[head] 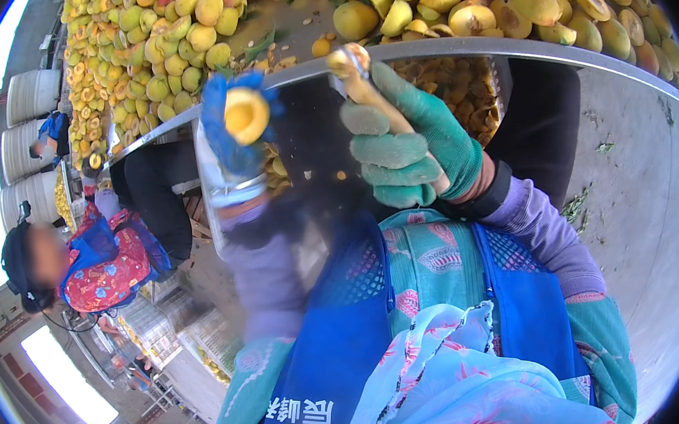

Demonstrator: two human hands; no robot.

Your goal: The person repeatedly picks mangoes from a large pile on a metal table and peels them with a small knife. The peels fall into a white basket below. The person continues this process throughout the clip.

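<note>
My left hand (pixel 237 127), in a blue glove and blurred by motion, holds a halved yellow peach (pixel 246 115) with its hollowed cut face up. Closed around the wooden handle of a pitting tool (pixel 384 100) is my right hand (pixel 409 138), in a green glove with worn palm and fingers. The tool's head, with a metal band and fruit bits on it, points at the table edge. Both hands are on my side of the metal table rim (pixel 452 46). Halved peaches (pixel 466 0) lie on the table at the right, and a heap of greenish-yellow peaches (pixel 176 44) at the left.
Beneath the table, a crate of fruit pieces (pixel 450 88) stands behind my right hand. A co-worker (pixel 105 259) in a red flowered top sits at the left along the table. Farther off are large white tubs (pixel 28 98) and stacked crates (pixel 148 328). Leaves (pixel 576 204) lie on the floor at the right.
</note>
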